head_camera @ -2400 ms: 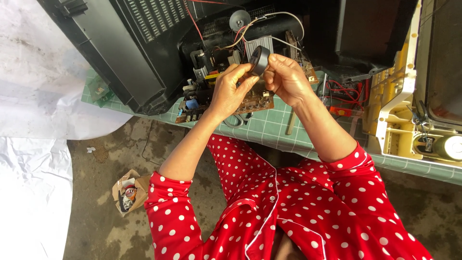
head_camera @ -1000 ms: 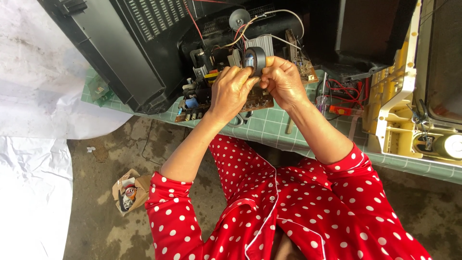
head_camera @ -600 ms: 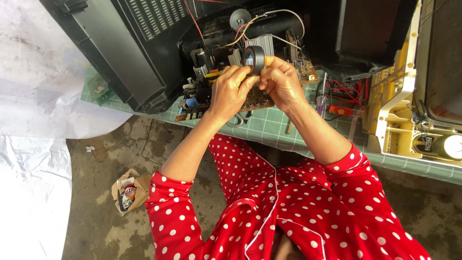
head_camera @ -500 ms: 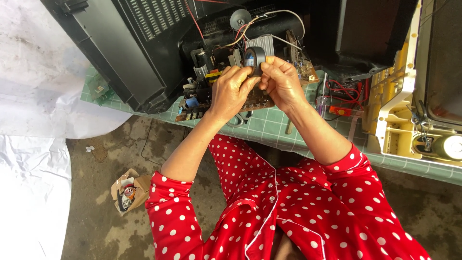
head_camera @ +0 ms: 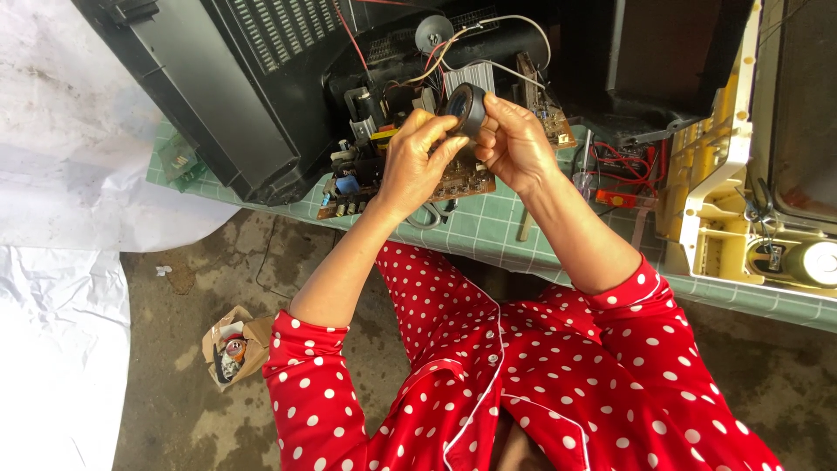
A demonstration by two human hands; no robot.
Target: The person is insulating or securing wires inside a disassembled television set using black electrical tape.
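Both hands hold a small dark ring-shaped part (head_camera: 465, 106) with a bluish centre, raised above the bench. My left hand (head_camera: 418, 161) grips it from the left with thumb and fingers. From the right, my right hand (head_camera: 516, 144) pinches its rim. Just beyond the hands lies the exposed brown circuit board (head_camera: 466, 185) of an opened black television set (head_camera: 253, 96), with wires and a finned metal heat sink (head_camera: 464, 77) behind the part. Both sleeves are red with white dots.
The bench has a green checked cover (head_camera: 497, 228). A cream-coloured open set (head_camera: 741, 201) with a round speaker (head_camera: 815, 262) stands at the right. Red wires (head_camera: 623, 166) lie beside it. White sheeting (head_camera: 61, 288) hangs at left; a crumpled paper bag (head_camera: 231, 344) lies on the concrete floor.
Both hands have lifted the ring-shaped part slightly up and away from me, toward the heat sink. The grip looks the same.
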